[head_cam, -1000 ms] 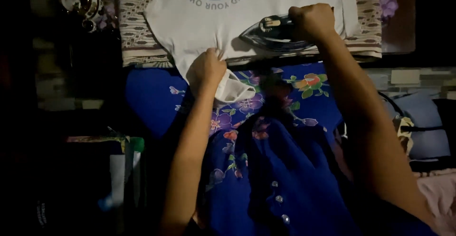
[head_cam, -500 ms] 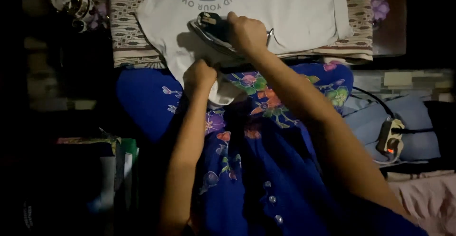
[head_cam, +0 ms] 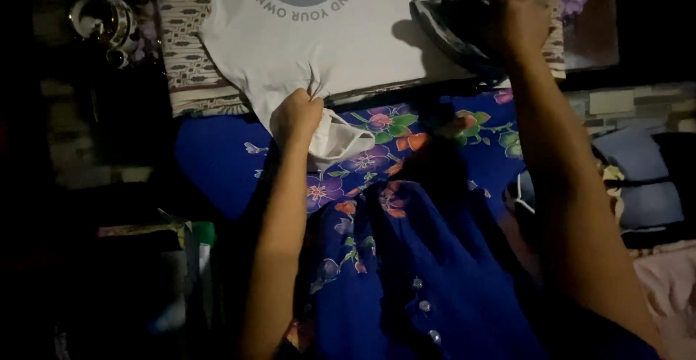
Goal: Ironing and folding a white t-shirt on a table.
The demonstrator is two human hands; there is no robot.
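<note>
Iron (head_cam: 453, 25): on the shirt's (head_cam: 348, 41) right part, long axis slanted, tip pointing left.
Right hand (head_cam: 518, 21): fist wrapped around the iron's handle, arm stretched forward.
Left hand (head_cam: 296, 113): pinching the shirt's near edge, fabric bunched.

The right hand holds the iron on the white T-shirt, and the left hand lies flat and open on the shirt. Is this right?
Not quite. In the head view the left hand pinches the white T-shirt at its near edge, bunching the cloth. The right hand does hold the iron on it.
</note>
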